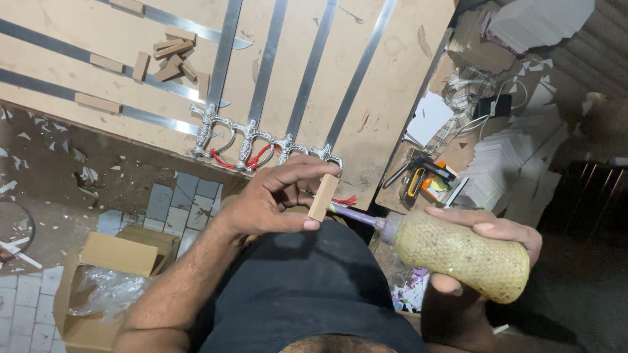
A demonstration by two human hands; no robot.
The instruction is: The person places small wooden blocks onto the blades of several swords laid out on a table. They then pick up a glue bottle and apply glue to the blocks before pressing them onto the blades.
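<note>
Swords (275, 85) lie on the board (392, 78), cardboard box (111, 274) on the floor below-left.

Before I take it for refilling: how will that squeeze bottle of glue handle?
The glue bottle probably yields when squeezed; the right hand wraps its rounded body. Its bumpy, crusted surface should aid grip. Laid down, it may roll, being cylindrical with a narrow nozzle.

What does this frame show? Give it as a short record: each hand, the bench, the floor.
left hand: pinches a small wooden block between thumb and fingers
right hand: grips a glue bottle, its nozzle at the block
bench: four swords side by side, hilts toward the person; more blocks lie loose at upper left
floor: an open carton with plastic wrap inside, on tiles
right of bench: paper stacks and hand tools
</note>
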